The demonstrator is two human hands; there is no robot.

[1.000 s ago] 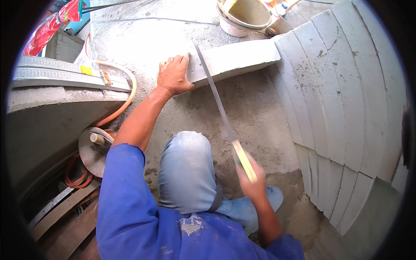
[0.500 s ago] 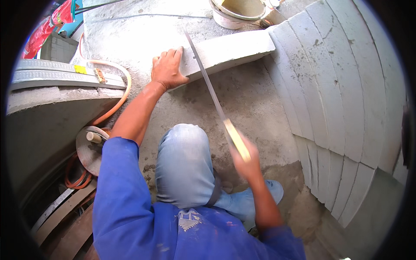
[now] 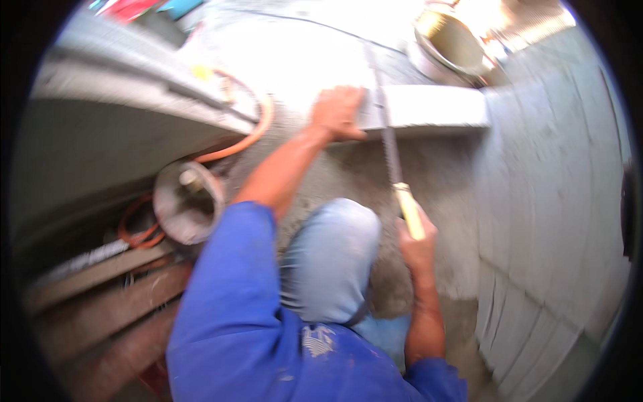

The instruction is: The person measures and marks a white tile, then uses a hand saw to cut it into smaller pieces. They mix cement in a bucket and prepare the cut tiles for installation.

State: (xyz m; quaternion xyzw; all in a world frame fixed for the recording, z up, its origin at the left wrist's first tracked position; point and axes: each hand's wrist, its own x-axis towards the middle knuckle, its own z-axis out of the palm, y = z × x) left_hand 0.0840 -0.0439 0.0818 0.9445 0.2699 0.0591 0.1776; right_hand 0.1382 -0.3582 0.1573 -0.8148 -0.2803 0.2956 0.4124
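A: Taking the middle of the view as the clock's centre, where is the block?
B: The pale block (image 3: pixel 439 107) lies between one and two o'clock, its long side running roughly from left to right, its top washed out by bright light.

A: And the left hand (image 3: pixel 338 112)?
B: At twelve o'clock, on the block's left end. Its fingers are mostly extended with the thumb apart from them, laid against the block rather than closed around it. Blur hides how firmly they press.

A: What about the right hand (image 3: pixel 416 242)?
B: Near four o'clock, its fingers curled closed around the pale yellow handle (image 3: pixel 410 213) of a saw. The blade (image 3: pixel 392 151) points up toward twelve from there and crosses the block just right of the left hand. I cannot tell how deep it sits.

A: Anything around them?
B: A bucket (image 3: pixel 429 63) stands near one o'clock, beyond the block. Grey slabs (image 3: pixel 549 221) stand in a row at three. An orange hose (image 3: pixel 262 127) curves between ten and eleven, and a round greyish disc (image 3: pixel 171 204) sits at nine.

A: And closest to the person?
B: A denim-covered knee (image 3: pixel 335 248), near six o'clock, below the left forearm (image 3: pixel 278 171).
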